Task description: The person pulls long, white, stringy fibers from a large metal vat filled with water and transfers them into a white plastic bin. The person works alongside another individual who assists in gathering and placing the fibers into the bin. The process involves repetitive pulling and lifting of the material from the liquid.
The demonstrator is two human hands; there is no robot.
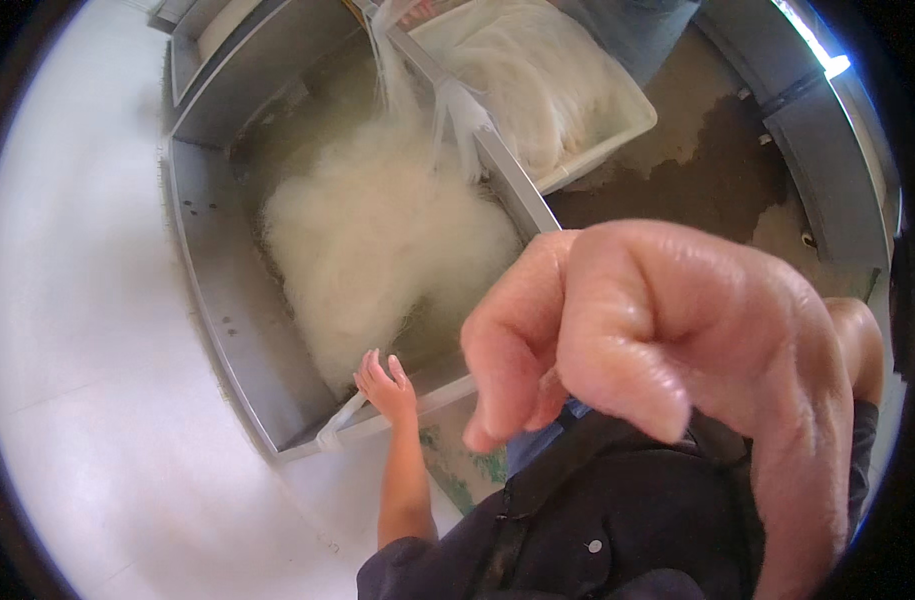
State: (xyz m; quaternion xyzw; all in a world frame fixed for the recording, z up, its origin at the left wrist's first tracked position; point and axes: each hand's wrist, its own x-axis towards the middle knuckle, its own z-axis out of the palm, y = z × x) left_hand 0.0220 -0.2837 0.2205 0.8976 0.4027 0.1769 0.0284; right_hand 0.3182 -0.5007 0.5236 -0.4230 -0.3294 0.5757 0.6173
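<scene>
My left hand is raised over the near rim of a metal trough, fingers apart and nothing in it. Inside the trough, a large fluffy mass of fine off-white strands lies in murky water; whether they are noodles or fibre I cannot tell. A whitish wrapping or strand bundle goes round the rim just below that hand. Large and close to the camera, my right hand is loosely curled, wet-looking, its thumb apart from the bent fingers. It shows nothing in its grasp and hides the trough's near right corner.
A metal bar crosses the trough, with wet strands draped over it. Beyond it stands a white tub heaped with long pale strands. Part of another person's hand shows at the top. Water darkens the floor.
</scene>
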